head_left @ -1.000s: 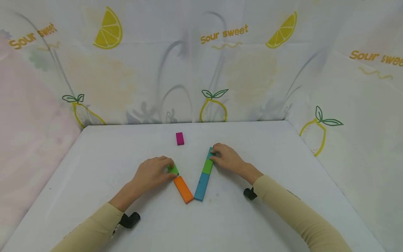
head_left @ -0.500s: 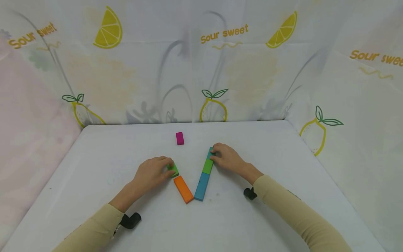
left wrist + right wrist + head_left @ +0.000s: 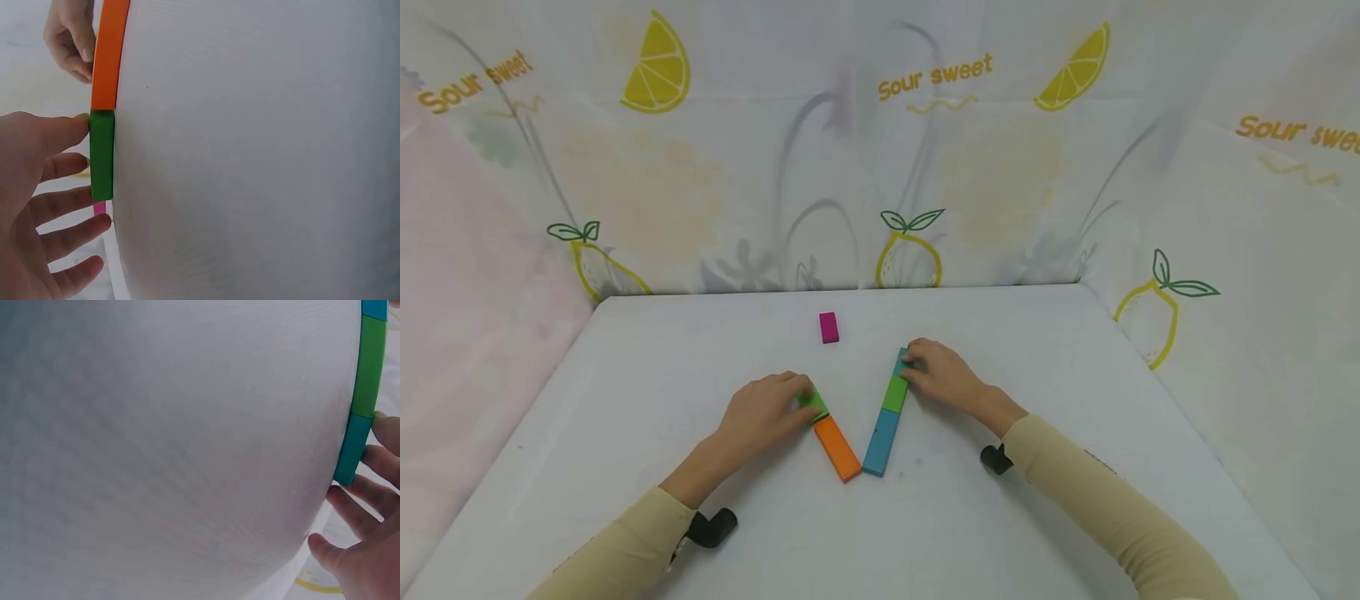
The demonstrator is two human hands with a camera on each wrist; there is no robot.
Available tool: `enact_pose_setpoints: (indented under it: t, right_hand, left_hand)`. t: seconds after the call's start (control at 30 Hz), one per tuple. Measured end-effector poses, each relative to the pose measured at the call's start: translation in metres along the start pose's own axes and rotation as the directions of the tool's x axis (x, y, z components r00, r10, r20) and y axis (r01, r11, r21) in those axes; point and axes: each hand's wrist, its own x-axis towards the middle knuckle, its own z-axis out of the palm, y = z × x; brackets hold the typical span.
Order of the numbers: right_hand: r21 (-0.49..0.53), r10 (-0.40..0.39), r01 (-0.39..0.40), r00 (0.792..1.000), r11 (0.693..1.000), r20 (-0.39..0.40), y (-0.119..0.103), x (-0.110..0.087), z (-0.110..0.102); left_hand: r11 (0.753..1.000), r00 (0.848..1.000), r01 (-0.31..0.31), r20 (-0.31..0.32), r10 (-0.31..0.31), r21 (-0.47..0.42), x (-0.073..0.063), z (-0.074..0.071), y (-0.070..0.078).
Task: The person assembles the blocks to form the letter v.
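Observation:
My left hand [image 3: 766, 408] pinches a green block [image 3: 102, 156] lying on the white table, thumb near one end and fingertips near the other. That block's near end meets an orange block [image 3: 838, 450], in line with it. At the far end of the other row, my right hand [image 3: 946, 375] holds a short teal block [image 3: 354, 450] between thumb and fingers. A second green block [image 3: 895, 394] and a longer blue block [image 3: 881, 443] continue this row towards me. Both rows form a V, with the orange and blue blocks meeting at the bottom.
A magenta block [image 3: 829, 327] lies alone near the back of the white table [image 3: 880, 542]. Behind the table hangs a lemon-printed cloth [image 3: 737, 183]. Black wrist cameras [image 3: 713, 527] sit below both hands.
My left hand has slid the green block slightly, and the small gap between it and the orange block has closed. My right hand stays in place on the teal block.

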Motion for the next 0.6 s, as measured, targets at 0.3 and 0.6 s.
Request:
enact_pose_setpoints:
  t: [0.3, 0.6]
  right_hand:
    - [0.006, -0.001, 0.001, 1.000, 1.000, 0.009, -0.0014, 0.0010, -0.0013]
    - [0.002, 0.008, -0.008, 1.000, 1.000, 0.016, -0.0034, -0.0002, -0.0025]
  left_hand:
    - [1.000, 1.000, -0.014, -0.005, 0.014, -0.010, -0.0010, 0.0032, -0.0022]
    - [1.000, 0.999, -0.028, -0.015, 0.028, 0.005, -0.0008, 0.0053, -0.0024]
